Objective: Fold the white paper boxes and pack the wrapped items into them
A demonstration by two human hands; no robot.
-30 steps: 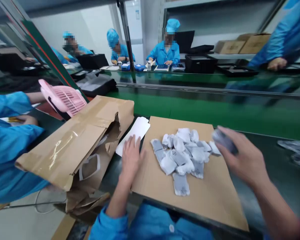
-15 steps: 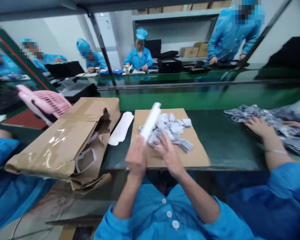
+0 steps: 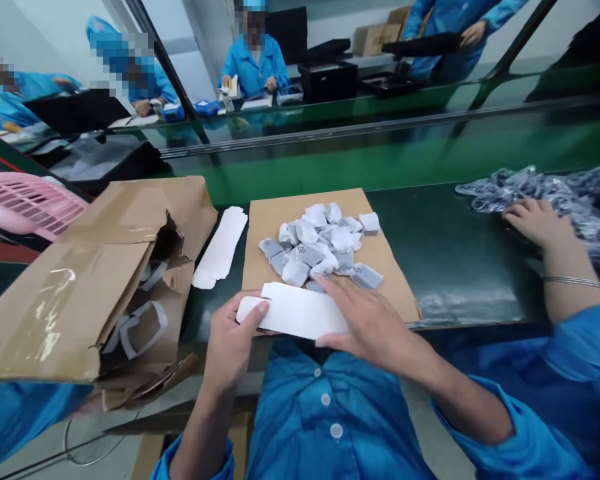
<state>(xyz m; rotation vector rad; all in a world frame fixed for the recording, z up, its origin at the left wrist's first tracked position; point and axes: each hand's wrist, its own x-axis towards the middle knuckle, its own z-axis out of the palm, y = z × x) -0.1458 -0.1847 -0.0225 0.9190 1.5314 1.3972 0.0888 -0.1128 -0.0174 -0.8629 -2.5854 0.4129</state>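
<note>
A flattened white carton (image 3: 300,311) lies sideways between my hands, just over the front edge of the cardboard sheet. My left hand (image 3: 235,333) pinches its left end, thumb on top. Around the right end my right hand (image 3: 365,317) is closed, thumb at the near edge and fingers at the far edge. Behind the carton, a heap of small items in whitish wrapping (image 3: 325,243) rests on the brown cardboard sheet (image 3: 395,293); some bear dark printed marks. Further white flat cartons (image 3: 221,248) lie left of the sheet.
A torn, taped brown cardboard box (image 3: 125,247) stands at the left, beside a pink fan (image 3: 30,203). To the right, a co-worker's hand (image 3: 540,223) touches a pile of clear-bagged grey items (image 3: 575,200). Several people in blue work across the green bench (image 3: 300,160).
The white carton was upright in my left hand and has been turned sideways and lowered towards me. My right hand has closed on its other end. The camera view has tipped downward.
</note>
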